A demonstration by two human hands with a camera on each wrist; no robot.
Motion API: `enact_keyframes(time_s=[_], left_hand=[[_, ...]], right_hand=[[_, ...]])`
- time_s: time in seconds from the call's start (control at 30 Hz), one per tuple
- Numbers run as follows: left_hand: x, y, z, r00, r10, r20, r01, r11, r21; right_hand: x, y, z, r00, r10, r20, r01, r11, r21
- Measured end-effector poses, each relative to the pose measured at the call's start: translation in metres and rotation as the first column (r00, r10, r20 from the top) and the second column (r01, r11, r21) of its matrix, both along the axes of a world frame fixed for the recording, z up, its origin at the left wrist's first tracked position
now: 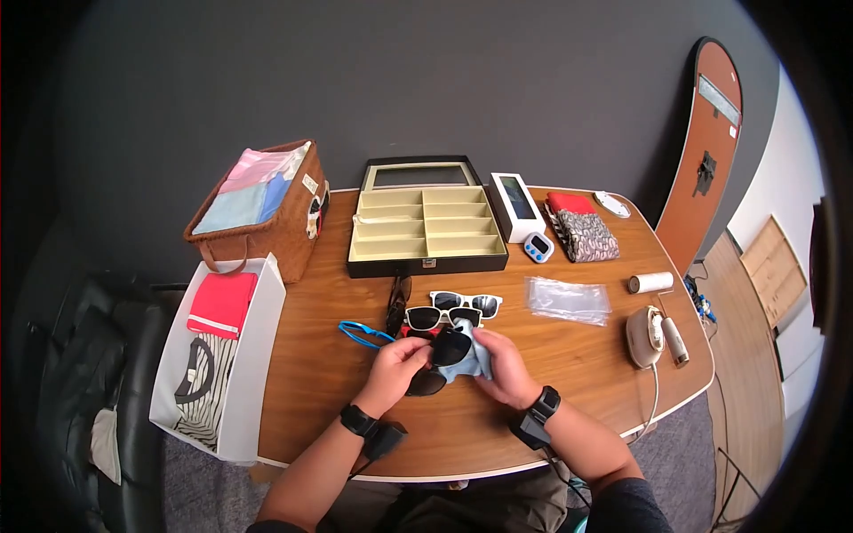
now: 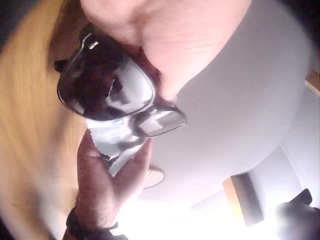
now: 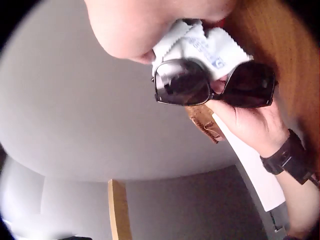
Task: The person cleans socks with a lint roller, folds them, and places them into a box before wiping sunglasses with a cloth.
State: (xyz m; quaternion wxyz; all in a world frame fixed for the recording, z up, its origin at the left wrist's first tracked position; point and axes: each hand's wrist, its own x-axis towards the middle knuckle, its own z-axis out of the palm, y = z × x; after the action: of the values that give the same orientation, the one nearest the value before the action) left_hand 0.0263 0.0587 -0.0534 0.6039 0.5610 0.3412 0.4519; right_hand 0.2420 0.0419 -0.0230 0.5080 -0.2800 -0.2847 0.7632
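Observation:
My left hand [image 1: 395, 366] holds a pair of black sunglasses [image 1: 453, 349] near the bridge, tilted above the front of the table. In my right hand [image 1: 508, 369] is a pale blue cleaning cloth [image 1: 481, 359], pinched against one dark lens. The right wrist view shows the cloth [image 3: 202, 50] with zigzag edges and blue print, bunched behind the sunglasses [image 3: 182, 82]. Both lenses face the camera in the left wrist view, where the palm covers part of the frame. Just beyond the hands lie white-framed sunglasses [image 1: 425, 317], another white pair [image 1: 489, 305] and dark sunglasses [image 1: 397, 306].
A blue strap-like loop [image 1: 360, 334] lies left of the glasses. Behind stands an open display case [image 1: 428, 263] with cream compartments. Clear plastic sleeves [image 1: 567, 300], a garment steamer [image 1: 643, 338] and a lint roller [image 1: 650, 282] lie right. A white box [image 1: 275, 293] and brown basket [image 1: 267, 233] stand left.

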Motion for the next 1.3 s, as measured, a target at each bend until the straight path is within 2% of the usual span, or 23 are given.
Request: enact_keyframes(time_s=[0.07, 0.1, 0.13, 0.2, 0.23, 0.27, 0.3, 0.33, 0.37, 0.4, 0.47, 0.5, 0.6, 0.67, 0.73, 0.77, 0.83, 0.97, 1.07, 1.13, 1.2, 1.27, 1.3], left_hand=[[-0.001, -0.001, 0.001, 0.999, -0.036, 0.025, 0.037, 0.998, -0.050], [0.000, -0.002, 0.002, 0.996, -0.073, 0.053, 0.078, 0.992, -0.098], [0.002, -0.003, 0.004, 0.996, -0.072, 0.056, 0.077, 0.992, -0.099], [0.006, -0.007, 0.011, 1.000, -0.016, -0.006, 0.016, 0.999, -0.047], [0.006, -0.007, 0.013, 1.000, -0.014, -0.005, 0.014, 0.999, -0.048], [0.006, -0.007, 0.015, 0.987, 0.108, -0.115, -0.077, 0.967, 0.244], [0.006, -0.006, 0.017, 0.950, 0.253, -0.183, -0.124, 0.844, 0.522], [0.006, -0.006, 0.021, 0.951, 0.250, -0.182, -0.123, 0.846, 0.519], [0.006, -0.006, 0.025, 0.922, 0.321, -0.215, -0.127, 0.777, 0.617], [0.006, -0.006, 0.027, 0.888, 0.394, -0.237, -0.120, 0.697, 0.707], [0.005, -0.007, 0.028, 0.875, 0.424, -0.233, -0.140, 0.682, 0.718], [0.005, -0.007, 0.028, 0.863, 0.452, -0.227, -0.158, 0.667, 0.728], [0.005, -0.005, 0.022, 0.859, 0.470, -0.203, -0.211, 0.687, 0.696], [0.006, -0.006, 0.022, 0.861, 0.459, -0.219, -0.198, 0.700, 0.686], [0.007, -0.006, 0.020, 0.862, 0.449, -0.237, -0.184, 0.712, 0.678], [0.008, -0.006, 0.016, 0.866, 0.445, -0.228, -0.195, 0.720, 0.665], [0.010, -0.005, 0.012, 0.872, 0.440, -0.217, -0.206, 0.730, 0.652], [0.011, -0.005, 0.010, 0.881, 0.428, -0.200, -0.228, 0.756, 0.614], [0.012, -0.007, 0.011, 0.879, 0.429, -0.209, -0.242, 0.779, 0.579], [0.013, -0.007, 0.013, 0.875, 0.427, -0.227, -0.249, 0.801, 0.544], [0.012, -0.004, 0.018, 0.864, 0.493, -0.101, -0.285, 0.645, 0.710], [0.007, -0.004, 0.018, 0.838, 0.543, -0.057, -0.361, 0.630, 0.688], [0.004, -0.005, 0.018, 0.834, 0.549, -0.056, -0.383, 0.649, 0.657]], right_hand=[[0.000, 0.005, 0.000, 0.973, -0.229, 0.008, 0.229, 0.973, -0.031], [0.001, 0.004, 0.004, 0.957, -0.291, 0.012, 0.291, 0.956, 0.025], [0.003, 0.004, 0.002, 0.957, -0.290, 0.015, 0.289, 0.957, 0.025], [0.011, 0.003, -0.006, 0.900, -0.357, 0.249, 0.260, 0.900, 0.349], [0.010, -0.003, -0.005, 0.840, -0.391, 0.376, 0.233, 0.886, 0.401], [0.007, -0.003, -0.001, 0.840, -0.390, 0.376, 0.232, 0.886, 0.400], [0.003, -0.005, 0.004, 0.735, -0.499, 0.459, 0.149, 0.780, 0.608], [-0.001, -0.007, 0.011, 0.612, -0.616, 0.497, 0.022, 0.641, 0.768], [0.000, -0.008, 0.013, 0.549, -0.647, 0.529, -0.013, 0.626, 0.779], [0.001, -0.009, 0.018, 0.548, -0.647, 0.530, -0.013, 0.627, 0.779], [0.005, -0.008, 0.029, 0.354, -0.860, 0.368, -0.344, 0.246, 0.906], [0.009, -0.007, 0.029, 0.348, -0.874, 0.340, -0.448, 0.163, 0.879], [0.004, -0.010, 0.036, 0.346, -0.877, 0.334, -0.491, 0.134, 0.861], [0.000, -0.008, 0.027, 0.363, -0.863, 0.351, -0.471, 0.155, 0.868], [-0.003, -0.006, 0.013, 0.395, -0.813, 0.428, -0.314, 0.318, 0.895], [-0.004, -0.005, 0.014, 0.394, -0.814, 0.427, -0.314, 0.317, 0.895], [-0.005, -0.004, 0.019, 0.345, -0.870, 0.353, -0.282, 0.262, 0.923], [-0.002, -0.004, 0.015, 0.310, -0.858, 0.409, -0.320, 0.311, 0.895], [-0.002, -0.003, 0.019, 0.234, -0.864, 0.446, -0.374, 0.343, 0.862], [0.001, -0.001, 0.019, 0.119, -0.902, 0.415, -0.491, 0.310, 0.814], [0.009, 0.007, 0.013, 0.073, -0.910, 0.409, -0.481, 0.327, 0.813], [0.016, 0.016, 0.007, 0.024, -0.917, 0.399, -0.470, 0.342, 0.814], [0.019, 0.021, 0.004, 0.023, -0.909, 0.416, -0.309, 0.389, 0.868]])
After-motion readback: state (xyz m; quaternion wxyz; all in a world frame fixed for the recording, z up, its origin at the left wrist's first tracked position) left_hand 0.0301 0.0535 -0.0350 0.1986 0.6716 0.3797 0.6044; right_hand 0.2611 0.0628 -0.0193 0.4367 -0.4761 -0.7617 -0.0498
